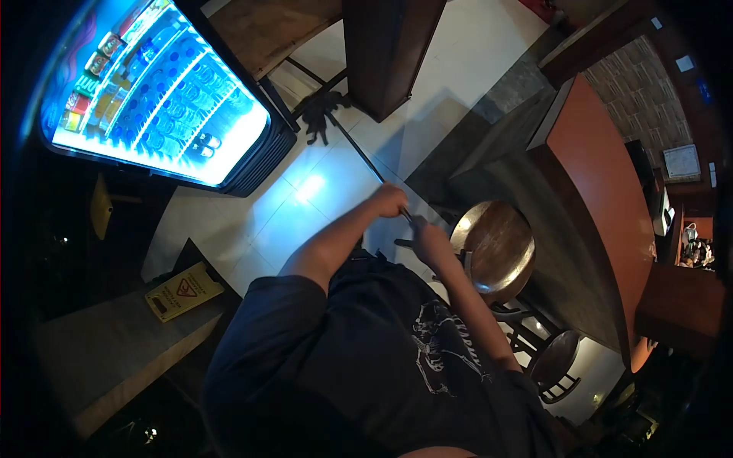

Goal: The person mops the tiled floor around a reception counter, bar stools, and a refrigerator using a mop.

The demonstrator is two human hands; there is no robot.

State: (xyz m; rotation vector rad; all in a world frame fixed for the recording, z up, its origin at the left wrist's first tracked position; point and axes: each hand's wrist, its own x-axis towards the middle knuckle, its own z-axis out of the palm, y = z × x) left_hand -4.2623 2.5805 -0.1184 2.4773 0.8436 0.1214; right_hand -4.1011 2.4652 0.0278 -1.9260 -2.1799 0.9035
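Note:
A string mop with a dark, shaggy head (319,114) rests on the tiled floor (286,202) ahead of me. Its long thin handle (359,150) slants back toward my body. My left hand (391,200) is closed round the handle, farther down it. Closer to my body, my right hand (432,243) grips the same handle near its upper part. A short dark piece sticks out beside my right hand; I cannot make out what it belongs to.
A lit drinks fridge (164,99) stands at left, with a dark wooden pillar (385,57) beyond the mop. A round stool (495,248) and a curved counter (592,191) are at right. A yellow caution sign (183,291) is at lower left.

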